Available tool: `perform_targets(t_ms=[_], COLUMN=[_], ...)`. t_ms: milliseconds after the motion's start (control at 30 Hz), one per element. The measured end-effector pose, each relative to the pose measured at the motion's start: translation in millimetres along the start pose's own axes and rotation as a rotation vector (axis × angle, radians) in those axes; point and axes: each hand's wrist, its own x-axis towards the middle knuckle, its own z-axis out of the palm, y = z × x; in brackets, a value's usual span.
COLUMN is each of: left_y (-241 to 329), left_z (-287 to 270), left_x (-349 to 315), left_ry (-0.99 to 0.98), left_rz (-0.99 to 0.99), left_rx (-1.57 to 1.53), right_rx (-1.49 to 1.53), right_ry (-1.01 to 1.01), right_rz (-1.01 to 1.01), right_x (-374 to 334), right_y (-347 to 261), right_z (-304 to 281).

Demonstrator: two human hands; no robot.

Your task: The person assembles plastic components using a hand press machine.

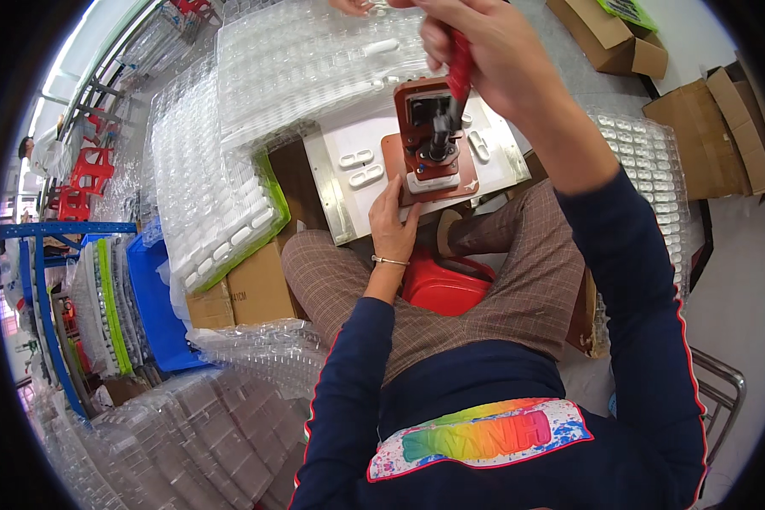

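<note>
Right fingers [436, 42] round red lever [459, 70], long axis upward

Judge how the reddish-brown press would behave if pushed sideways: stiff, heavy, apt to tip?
The reddish-brown press is probably stiff, built from flat plates. Its metal-looking clamp suggests it's fairly heavy for its size. The broad base plate would likely resist tipping.

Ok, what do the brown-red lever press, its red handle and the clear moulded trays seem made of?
Brown-red lever press: probably painted metal, smooth and evenly coated. Red handle: rubber or plastic perhaps, evenly coloured; finish unclear. Clear moulded trays: likely thin plastic, see-through with glossy glints.
</note>
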Motion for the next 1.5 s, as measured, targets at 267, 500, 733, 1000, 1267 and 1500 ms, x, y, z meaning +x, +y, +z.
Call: perform_targets(t_ms=[267,500,733,1000,1267,1500], left_y=[-15,-1,7,-19,-39,-37], left_z=[6,-1,-23,-62,-47,-53], left_x=[0,-2,17,45,52,19], left_ry=[-0.028,-0.011,-0.103,0.050,-0.053,-0.027], left_rz=[0.087,0.020,0.009,0.077,0.004,-0.108], left_rx=[0.086,0.108,0.041,0.220,0.354,0.175], right_rx=[-0.853,-0.882,-0.357,-0.546,-0.841,-0.849], right_ry=[-0.046,-0.188,0.093,0.480,0.189,0.146], right_rz=[-0.817,-0.761,-0.320,0.064,0.094,-0.130], right_x=[-112,-91,7,-50,-137,-123], right_y=[77,65,-3,173,198,212], right_z=[41,24,5,-68,-9,-23])
